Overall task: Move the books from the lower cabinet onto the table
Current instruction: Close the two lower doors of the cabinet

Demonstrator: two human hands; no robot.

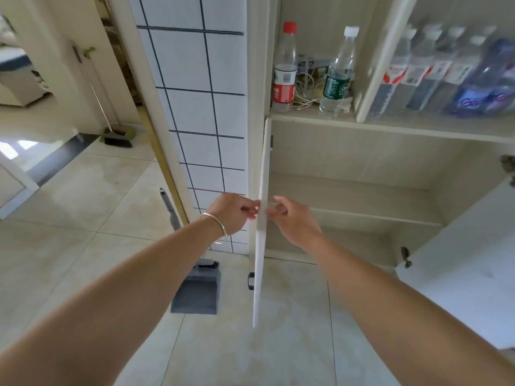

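Forearms: nearest to us, our two bare forearms reach forward over the pale floor tiles.
Left hand: our left hand [234,211], with a thin silver bangle [216,225] on its wrist, has its fingertips curled onto the left face of the white cabinet door [262,218].
Right hand: our right hand [292,218] meets the same door from the right, fingers bent against its edge; whether it truly grips, we cannot tell.
Door: seen edge-on between our hands, swung open, a black handle [251,280] below the left hand.
Lower cabinet [362,196]: beyond the right hand, open, beige shelves showing; we see no books in it.
Right door [459,260]: white, swung open to the right of our right arm.
Upper shelf: above both hands, a red-capped clear plastic bottle [285,68] and a white-capped bottle with a green label [338,73], white cords between them.
Dustpan [198,288]: grey, standing on the floor below the left hand.
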